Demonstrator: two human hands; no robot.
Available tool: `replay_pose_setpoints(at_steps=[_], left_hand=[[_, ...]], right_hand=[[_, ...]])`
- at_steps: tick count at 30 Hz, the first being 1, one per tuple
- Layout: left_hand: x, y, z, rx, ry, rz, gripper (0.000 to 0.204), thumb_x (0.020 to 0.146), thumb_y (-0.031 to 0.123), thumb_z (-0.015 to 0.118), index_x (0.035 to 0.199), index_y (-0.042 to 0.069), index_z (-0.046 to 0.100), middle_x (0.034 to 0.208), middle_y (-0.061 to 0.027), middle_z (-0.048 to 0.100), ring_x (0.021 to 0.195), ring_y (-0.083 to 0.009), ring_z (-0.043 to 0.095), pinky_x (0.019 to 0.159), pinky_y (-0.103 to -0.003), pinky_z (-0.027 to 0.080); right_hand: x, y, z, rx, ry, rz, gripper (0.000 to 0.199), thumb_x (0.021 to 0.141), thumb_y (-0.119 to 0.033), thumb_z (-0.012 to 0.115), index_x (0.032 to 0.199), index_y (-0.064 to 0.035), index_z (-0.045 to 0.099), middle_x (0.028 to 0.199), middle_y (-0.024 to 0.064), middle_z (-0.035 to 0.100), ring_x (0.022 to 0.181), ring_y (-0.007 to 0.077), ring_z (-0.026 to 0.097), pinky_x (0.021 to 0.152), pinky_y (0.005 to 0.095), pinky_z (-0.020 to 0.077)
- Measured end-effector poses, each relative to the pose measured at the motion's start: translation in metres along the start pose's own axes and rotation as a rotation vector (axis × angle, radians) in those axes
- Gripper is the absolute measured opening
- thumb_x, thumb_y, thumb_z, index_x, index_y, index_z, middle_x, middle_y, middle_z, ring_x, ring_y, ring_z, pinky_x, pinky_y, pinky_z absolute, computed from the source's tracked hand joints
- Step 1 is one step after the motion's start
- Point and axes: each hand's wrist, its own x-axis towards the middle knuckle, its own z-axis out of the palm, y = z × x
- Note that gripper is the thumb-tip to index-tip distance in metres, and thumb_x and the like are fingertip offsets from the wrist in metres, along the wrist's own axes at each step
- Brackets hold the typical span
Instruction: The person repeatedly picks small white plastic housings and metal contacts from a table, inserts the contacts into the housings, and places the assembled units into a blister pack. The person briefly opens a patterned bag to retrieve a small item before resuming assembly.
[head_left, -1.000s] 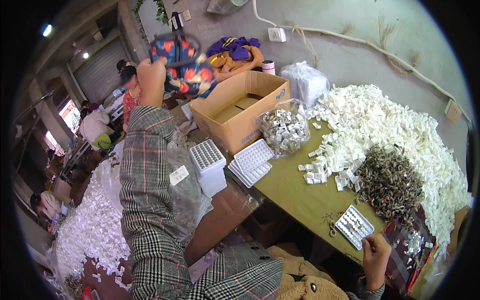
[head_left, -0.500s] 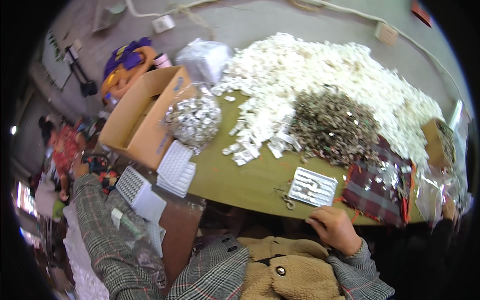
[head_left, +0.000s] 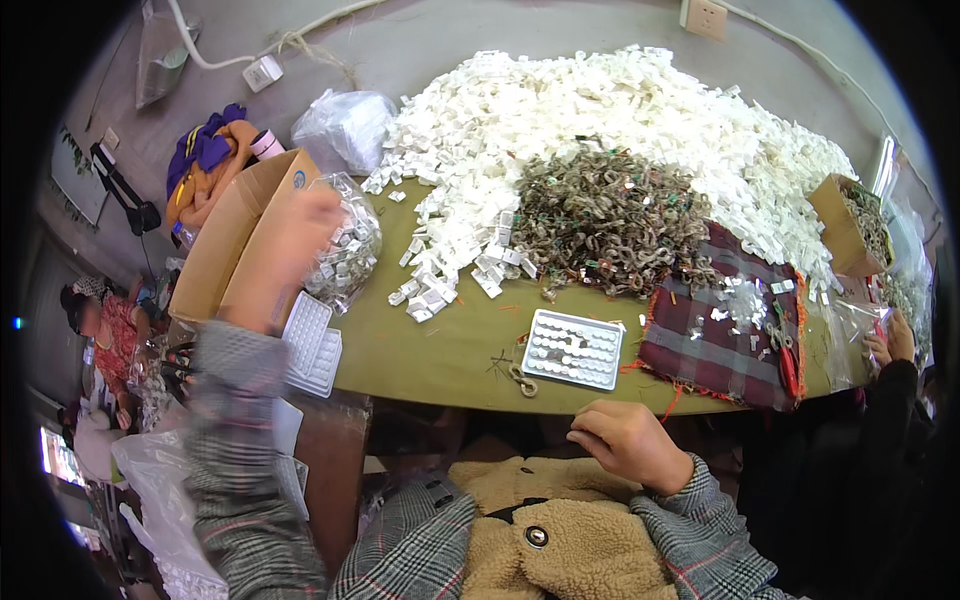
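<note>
Tray (head_left: 568, 379) on green tbl (head_left: 440, 362), just fwd & left of R hand (head_left: 634, 442).

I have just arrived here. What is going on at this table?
At a green table, one person's left hand is blurred in front of a clear bag of small parts, beside a cardboard box; whether it holds something cannot be told. Their right hand, loosely curled, is by the near edge, close to a white tray. Beyond lie a dark heap and a larger white heap. Far right, another person's hand shows.
</note>
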Motion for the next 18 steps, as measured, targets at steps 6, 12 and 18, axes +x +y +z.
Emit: replay_pose_setpoints(at_steps=[6, 12, 18], left_hand=[[-0.02, 0.036, 0.216, 0.434, -0.284, -0.151, 0.028, 0.08, 0.025, 0.078, 0.09, 0.003, 0.064, 0.094, -0.0199, 0.064, 0.087, -0.0401, 0.065, 0.075, -0.05, 0.053], [-0.028, 0.014, 0.242, 0.339, -0.104, -0.186, 0.03, 0.079, 0.026, 0.079, 0.09, 0.004, 0.06, 0.089, -0.0178, 0.062, 0.084, -0.0391, 0.065, 0.073, -0.049, 0.052], [-0.015, 0.004, 0.244, 0.295, -0.016, -0.353, 0.032, 0.077, 0.024, 0.079, 0.083, 0.0, 0.059, 0.086, -0.0197, 0.066, 0.082, -0.0389, 0.065, 0.072, -0.048, 0.052]], right_hand=[[-0.028, 0.003, -0.008, -0.004, 0.012, 0.051, 0.013, 0.084, -0.01, 0.071, 0.087, -0.0025, 0.062, 0.079, 0.0122, 0.06, 0.073, 0.033, 0.062, 0.063, 0.0419, 0.0506], [-0.038, 0.013, -0.008, -0.03, 0.026, 0.109, 0.012, 0.084, -0.011, 0.07, 0.087, -0.0026, 0.061, 0.079, 0.0125, 0.06, 0.074, 0.0333, 0.062, 0.064, 0.0424, 0.0504], [-0.019, 0.015, 0.009, -0.011, -0.04, 0.049, 0.014, 0.085, -0.012, 0.07, 0.089, -0.0026, 0.061, 0.081, 0.0126, 0.06, 0.076, 0.0334, 0.062, 0.065, 0.0432, 0.0503]])
